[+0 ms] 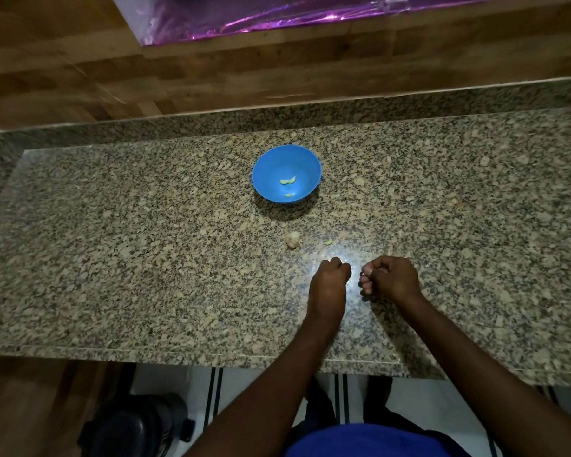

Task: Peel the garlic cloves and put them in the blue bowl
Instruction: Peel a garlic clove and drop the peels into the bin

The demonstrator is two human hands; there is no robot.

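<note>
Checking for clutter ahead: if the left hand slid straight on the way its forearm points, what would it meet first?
Probably nothing soon: the left hand points up the granite counter, passing right of the garlic bulb and blue bowl. A small pale piece lies closest to its path.

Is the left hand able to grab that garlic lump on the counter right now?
Probably yes. The garlic bulb lies bare on the counter, just beyond the left hand, with nothing between them. The hand's fingers are curled, so it would need to open first.

No readable text, label or number.
</note>
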